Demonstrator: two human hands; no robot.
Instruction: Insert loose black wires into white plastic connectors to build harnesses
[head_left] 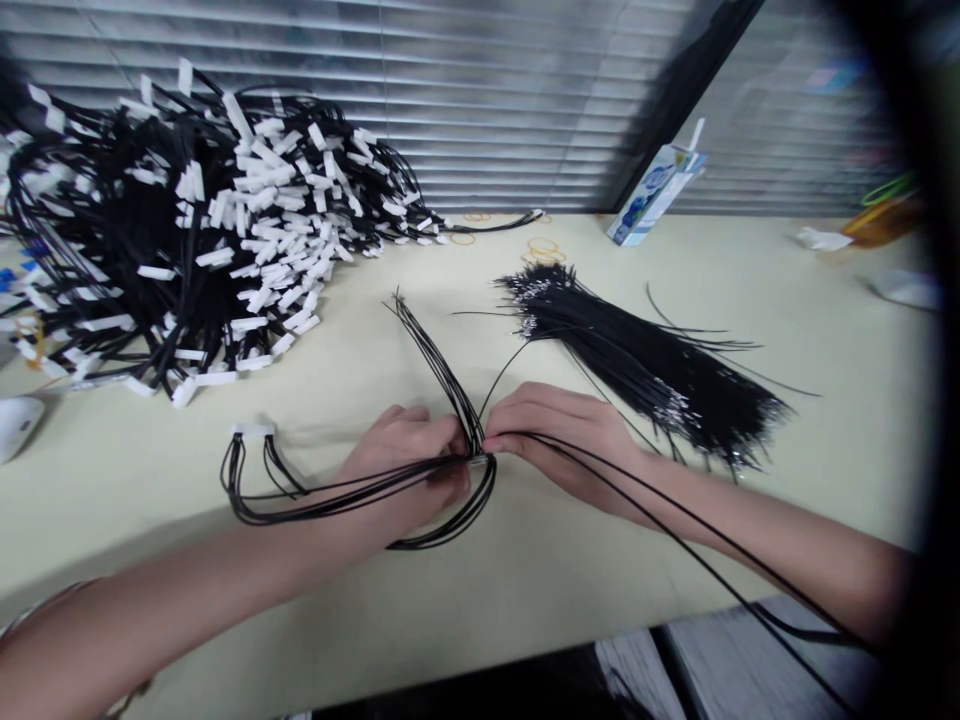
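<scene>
My left hand (409, 450) and my right hand (559, 435) meet at the middle of the table, fingertips together. Between them they pinch a small connector (480, 457) from which several black wires (442, 365) fan up and away. More black wires loop left under my left hand to a white connector (253, 430) lying on the table. Two black wires (675, 535) trail from my right hand back over my right forearm and off the table's front edge.
A big heap of black wire harnesses with white connectors (195, 220) fills the back left. A bundle of loose black wires (645, 365) lies right of my hands. A small blue-and-white carton (654, 195), rubber bands (541, 250) and window blinds stand behind.
</scene>
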